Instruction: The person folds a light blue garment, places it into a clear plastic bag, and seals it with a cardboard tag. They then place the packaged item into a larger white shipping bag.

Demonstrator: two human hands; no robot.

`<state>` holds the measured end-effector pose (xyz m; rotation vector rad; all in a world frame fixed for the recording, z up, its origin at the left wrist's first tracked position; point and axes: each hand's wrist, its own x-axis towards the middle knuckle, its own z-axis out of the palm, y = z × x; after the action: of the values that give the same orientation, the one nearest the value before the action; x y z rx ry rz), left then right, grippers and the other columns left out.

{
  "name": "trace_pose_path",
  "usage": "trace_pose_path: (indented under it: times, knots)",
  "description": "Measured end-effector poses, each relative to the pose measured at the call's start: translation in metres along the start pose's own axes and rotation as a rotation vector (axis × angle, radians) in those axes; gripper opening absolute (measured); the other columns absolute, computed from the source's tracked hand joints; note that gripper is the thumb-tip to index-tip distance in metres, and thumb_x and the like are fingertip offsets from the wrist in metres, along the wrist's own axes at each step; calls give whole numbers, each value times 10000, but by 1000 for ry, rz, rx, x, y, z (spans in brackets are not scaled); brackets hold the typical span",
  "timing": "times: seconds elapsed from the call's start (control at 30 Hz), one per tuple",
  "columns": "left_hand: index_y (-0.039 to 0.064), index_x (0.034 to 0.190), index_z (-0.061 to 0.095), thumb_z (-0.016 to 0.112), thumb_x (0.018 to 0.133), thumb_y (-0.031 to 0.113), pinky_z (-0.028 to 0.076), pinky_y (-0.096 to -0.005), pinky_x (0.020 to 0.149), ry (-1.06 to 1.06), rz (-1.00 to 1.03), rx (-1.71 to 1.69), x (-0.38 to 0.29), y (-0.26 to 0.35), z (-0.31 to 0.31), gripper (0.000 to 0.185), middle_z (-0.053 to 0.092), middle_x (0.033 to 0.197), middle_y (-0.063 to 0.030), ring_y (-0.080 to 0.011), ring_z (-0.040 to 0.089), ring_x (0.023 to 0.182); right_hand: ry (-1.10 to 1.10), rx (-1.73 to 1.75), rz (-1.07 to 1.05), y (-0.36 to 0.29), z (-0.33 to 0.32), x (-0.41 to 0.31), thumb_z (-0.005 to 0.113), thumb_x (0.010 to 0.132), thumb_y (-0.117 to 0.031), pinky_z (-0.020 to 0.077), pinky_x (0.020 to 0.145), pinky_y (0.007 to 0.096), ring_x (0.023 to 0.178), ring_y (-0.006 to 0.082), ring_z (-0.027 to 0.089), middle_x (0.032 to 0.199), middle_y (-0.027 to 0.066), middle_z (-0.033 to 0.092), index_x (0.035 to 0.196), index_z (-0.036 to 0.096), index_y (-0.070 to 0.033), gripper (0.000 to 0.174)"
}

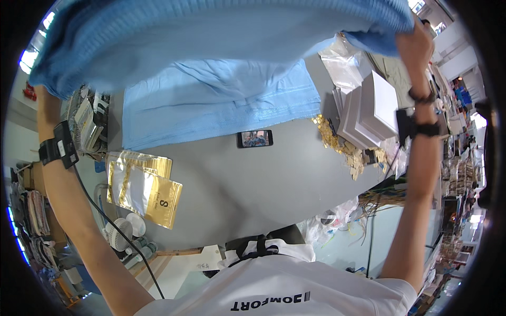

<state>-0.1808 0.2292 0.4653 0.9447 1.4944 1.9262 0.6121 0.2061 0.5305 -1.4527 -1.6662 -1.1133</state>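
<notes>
Light blue fabric with a ribbed band is lifted and stretched across the top of the view, blurred by motion. At its right corner, my right hand grips the edge. The left corner is held up by my left hand, whose fingers are mostly hidden by the cloth. Beneath the raised cloth, light blue stitched fabric lies on the grey table; whether the two are one garment I cannot tell. A smartphone with a lit picture rests by its near edge.
Gold-and-clear zip bags lie stacked at the left. White card stacks and clear plastic bags stand at the right, beside gold scraps. A white fan sits below the table's left. Cables trail from both wrist straps.
</notes>
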Motion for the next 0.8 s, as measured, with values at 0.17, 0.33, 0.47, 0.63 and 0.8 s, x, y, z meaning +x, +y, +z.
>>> trace_pose_path:
  times: [0.17, 0.33, 0.47, 0.63, 0.8]
  knots:
    - [-40, 1292, 622, 674, 901, 413, 498, -385, 930, -204, -92, 343, 70, -165, -87, 600, 670, 1161, -150, -259, 636, 1032, -376, 385, 13, -125, 81, -199, 684, 788, -58, 567, 776, 447, 937, 317, 692, 1187, 103, 704, 1340, 621, -169, 566]
    - [-68, 1205, 635, 635, 929, 344, 500, -424, 898, -114, -264, 1076, -89, -336, -205, 496, 688, 1076, -195, -327, 642, 968, -1084, 684, 54, -229, 71, -377, 654, 908, -213, 557, 857, 499, 1025, 388, 675, 1428, 189, 556, 1312, 616, -130, 414]
    - [-56, 1134, 646, 557, 1010, 306, 465, -428, 908, -417, -253, 960, -339, -396, -205, 393, 678, 1085, -199, -347, 611, 1008, -1407, 742, -6, -224, -7, -458, 621, 927, -242, 551, 859, 488, 1009, 393, 669, 1316, 152, 640, 1237, 659, -121, 335]
    - [1, 1112, 714, 654, 945, 71, 547, -304, 799, -35, -334, 684, -615, -331, -163, 190, 718, 983, -86, -167, 673, 892, -1632, 772, 94, -183, -72, -509, 608, 933, -231, 545, 888, 473, 1024, 391, 666, 1129, 191, 709, 1142, 726, -88, 279]
    - [22, 1100, 717, 643, 935, 55, 552, -313, 730, -34, -252, 782, -727, -289, -181, 183, 716, 965, -136, -202, 684, 858, -1718, 882, -79, -180, -94, -534, 613, 934, -226, 547, 886, 471, 984, 393, 680, 1077, 196, 722, 1150, 726, -72, 288]
